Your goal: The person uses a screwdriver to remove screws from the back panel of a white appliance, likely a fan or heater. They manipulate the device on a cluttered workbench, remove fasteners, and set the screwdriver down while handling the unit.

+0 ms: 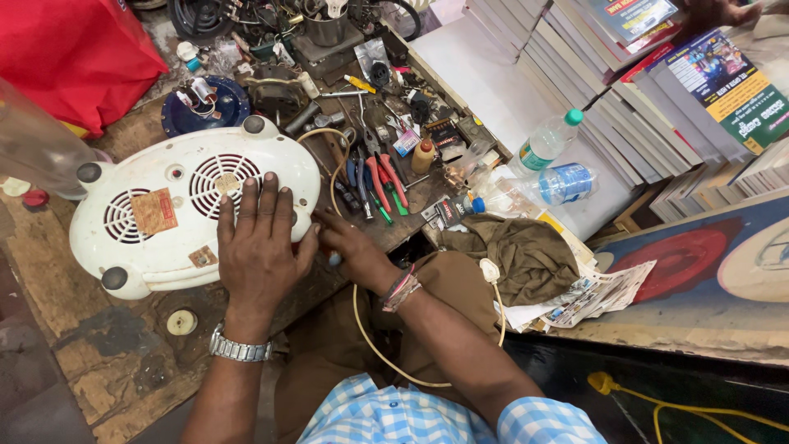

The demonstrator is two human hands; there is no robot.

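I am pressing my left hand [259, 247] flat — fingers spread — on the white appliance [177, 205]; my right hand [349, 247] is curling at its edge, grip unclear.

Person seen from above, two bare forearms in view. Short-sleeved shirt [427, 415] in light blue and white check, sleeve hems at the near edge, ending above the elbows. Brown trousers [329, 345] below, plain cloth, creased. Left hand [257, 247]: metal link wristwatch [238, 349], silver-coloured band, worn at the wrist. Right hand [349, 247]: bundle of thin thread bands [400, 289] at the wrist, red and pink with darker strands, and a pale one among them. No rings that can be made out. No gloves.
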